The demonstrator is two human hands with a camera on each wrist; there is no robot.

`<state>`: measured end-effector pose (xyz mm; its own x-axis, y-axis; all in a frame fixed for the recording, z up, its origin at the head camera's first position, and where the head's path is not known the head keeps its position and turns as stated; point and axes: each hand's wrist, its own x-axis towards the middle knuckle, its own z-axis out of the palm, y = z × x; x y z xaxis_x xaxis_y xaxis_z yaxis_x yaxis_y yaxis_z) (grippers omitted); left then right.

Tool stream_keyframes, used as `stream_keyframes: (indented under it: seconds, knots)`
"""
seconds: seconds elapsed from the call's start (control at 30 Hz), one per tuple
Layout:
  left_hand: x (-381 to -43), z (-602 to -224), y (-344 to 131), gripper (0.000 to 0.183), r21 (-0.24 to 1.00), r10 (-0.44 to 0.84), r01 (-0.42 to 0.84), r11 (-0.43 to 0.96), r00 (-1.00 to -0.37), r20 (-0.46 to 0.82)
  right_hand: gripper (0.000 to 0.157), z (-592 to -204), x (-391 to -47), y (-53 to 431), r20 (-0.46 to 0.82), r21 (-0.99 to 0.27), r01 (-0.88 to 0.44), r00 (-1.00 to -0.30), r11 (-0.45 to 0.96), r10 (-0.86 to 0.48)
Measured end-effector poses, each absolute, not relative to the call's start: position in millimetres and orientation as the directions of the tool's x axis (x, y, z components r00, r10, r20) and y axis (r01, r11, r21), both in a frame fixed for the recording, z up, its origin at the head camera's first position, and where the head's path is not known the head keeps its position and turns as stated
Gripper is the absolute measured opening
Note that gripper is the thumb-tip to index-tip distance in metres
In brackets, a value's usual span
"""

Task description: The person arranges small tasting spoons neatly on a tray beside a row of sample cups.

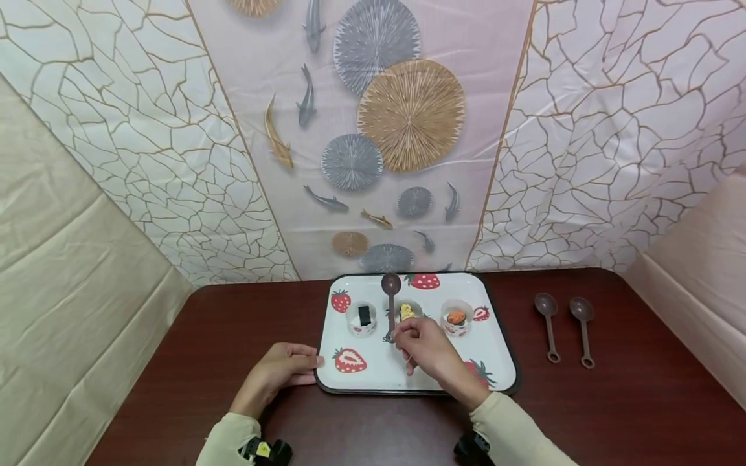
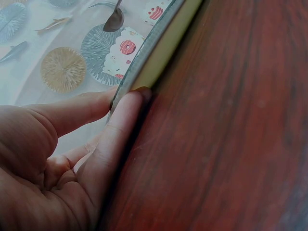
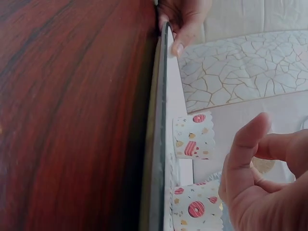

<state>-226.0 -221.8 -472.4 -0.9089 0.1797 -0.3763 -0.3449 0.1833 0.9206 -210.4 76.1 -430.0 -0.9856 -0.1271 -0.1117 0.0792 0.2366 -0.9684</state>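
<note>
My left hand (image 1: 280, 370) grips the left edge of a white strawberry-print tray (image 1: 396, 377). In the left wrist view the thumb and fingers (image 2: 115, 130) pinch its rim. My right hand (image 1: 428, 346) pinches the handle end of a brown spoon (image 1: 391, 285), raised over the tray with its bowl pointing away from me. Behind it, partly hidden by the hand, stands a paper cup (image 1: 416, 307) with yellow pieces. To the left, another cup (image 1: 357, 330) holds a black block, and the right-hand cup (image 1: 457, 331) holds an orange piece. The spoon is not visible in the right wrist view.
Two more brown spoons, one (image 1: 546, 304) beside the other (image 1: 581, 309), lie on the dark red wooden table (image 1: 641, 401) to the tray's right. A patterned cloth (image 1: 489, 39) hangs behind the table, and beige cloth panels (image 1: 70, 272) flank it.
</note>
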Motion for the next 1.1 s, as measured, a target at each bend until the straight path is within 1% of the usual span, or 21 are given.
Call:
stream_keyframes:
  seconds: [0.17,0.37,0.47,0.9,1.1]
  knots:
    - [-225,-471,-221,0.050,0.918,0.175,-0.345,0.194,-0.909,-0.379,0.016,-436,-212,72,-0.085,-0.962,0.043,-0.986,0.269,-0.146]
    - [-225,-471,-222,0.049,0.920,0.181,-0.344,0.186,-0.909,-0.377,0.017,-440,-213,69,-0.066,-0.920,0.000,-0.986,0.392,-0.156]
    - [-225,-472,-222,0.048,0.921,0.183,-0.345,0.183,-0.908,-0.377,0.019,-440,-213,68,-0.071,-0.904,-0.009,-0.983,0.427,-0.170]
    - [-227,-473,-222,0.050,0.922,0.191,-0.342,0.181,-0.908,-0.374,0.029,-451,-216,65,-0.133,-0.863,0.035,-0.978,0.503,-0.161]
    - [-227,-474,-222,0.051,0.925,0.193,-0.336,0.179,-0.909,-0.368,0.031,-454,-218,65,-0.147,-0.863,0.052,-0.977,0.502,-0.152]
